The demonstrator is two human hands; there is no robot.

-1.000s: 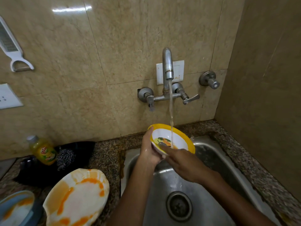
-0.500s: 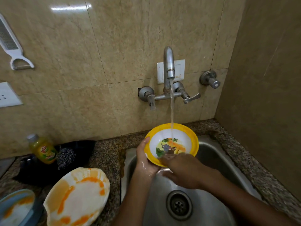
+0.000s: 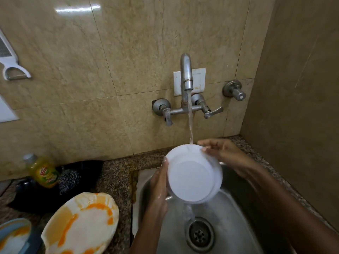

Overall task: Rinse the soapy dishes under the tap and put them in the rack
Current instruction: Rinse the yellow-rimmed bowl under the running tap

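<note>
Two hands hold one bowl over the sink, white underside up beneath the tap stream. Left hand grips its left rim; right hand pinches the far rim. Judged light, rigid, slippery when wet: opposing rim holds advisable.

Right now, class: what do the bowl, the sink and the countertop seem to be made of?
Bowl: probably plastic or melamine; smooth, matte white underside.
Sink: likely stainless steel; brushed grey with soft reflections.
Countertop: apparently polished granite; speckled brown and black.
</note>
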